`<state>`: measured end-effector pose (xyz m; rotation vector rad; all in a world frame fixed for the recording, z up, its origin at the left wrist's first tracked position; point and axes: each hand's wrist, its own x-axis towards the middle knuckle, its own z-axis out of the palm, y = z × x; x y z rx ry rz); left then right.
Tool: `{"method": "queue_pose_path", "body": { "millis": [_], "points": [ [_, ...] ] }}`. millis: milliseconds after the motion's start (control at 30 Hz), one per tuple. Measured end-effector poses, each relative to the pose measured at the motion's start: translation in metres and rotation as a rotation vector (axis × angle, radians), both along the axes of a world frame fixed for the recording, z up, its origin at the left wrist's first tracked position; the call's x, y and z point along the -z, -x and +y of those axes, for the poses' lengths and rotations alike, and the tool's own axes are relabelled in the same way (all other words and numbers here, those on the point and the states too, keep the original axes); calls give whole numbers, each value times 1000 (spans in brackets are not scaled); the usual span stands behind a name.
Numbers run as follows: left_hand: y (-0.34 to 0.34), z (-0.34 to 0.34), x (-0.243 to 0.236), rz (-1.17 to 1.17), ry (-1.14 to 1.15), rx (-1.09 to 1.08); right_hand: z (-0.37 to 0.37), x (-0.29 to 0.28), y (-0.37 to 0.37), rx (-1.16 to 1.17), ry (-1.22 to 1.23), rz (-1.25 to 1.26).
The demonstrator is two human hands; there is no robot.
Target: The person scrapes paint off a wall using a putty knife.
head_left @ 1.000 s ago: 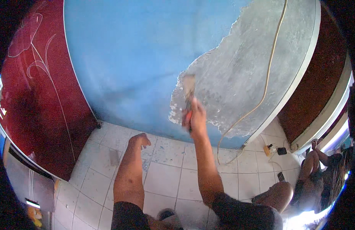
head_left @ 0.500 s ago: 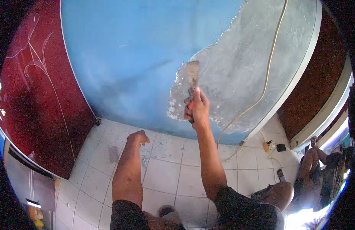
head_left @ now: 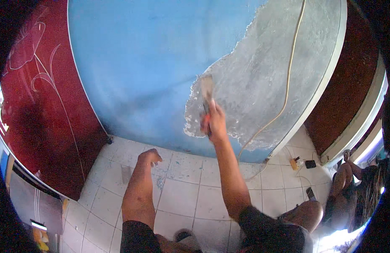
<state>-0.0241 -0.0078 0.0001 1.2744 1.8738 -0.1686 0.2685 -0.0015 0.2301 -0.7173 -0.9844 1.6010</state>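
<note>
My right hand [head_left: 214, 120] grips a paint scraper [head_left: 206, 86] with a red and dark handle. Its blade is at the ragged border between blue paint [head_left: 131, 55] and bare grey plaster [head_left: 266, 76] on the wall. My left hand [head_left: 150, 157] hangs lower and to the left, below the blue paint, with its fingers loosely bent and apart, holding nothing visible. Pale blue paint flakes [head_left: 182, 168] lie scattered on the white tiles [head_left: 178, 198] beside it. A beige cable [head_left: 283, 105] runs down the plaster right of the scraper.
A red panel [head_left: 43, 118] stands at left and a brown door [head_left: 342, 92] at right. A yellow power strip [head_left: 294, 164], black adapter [head_left: 310, 164] and phone [head_left: 310, 194] lie on the floor at right. Another person's bare legs [head_left: 342, 181] show at the far right.
My right hand and the scraper moved up along the paint edge half a second ago, and are now slightly lower again. My left hand has barely moved.
</note>
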Motion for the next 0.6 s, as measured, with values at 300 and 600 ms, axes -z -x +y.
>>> {"method": "queue_pose_path", "body": {
  "millis": [300,600],
  "points": [
    [-1,-36,-36,-4,-14,-12,-22,4,-2,-11,-82,-80],
    [4,-26,-14,-35,14,-86,-35,-16,26,-55,-178,-15]
  ]
}}
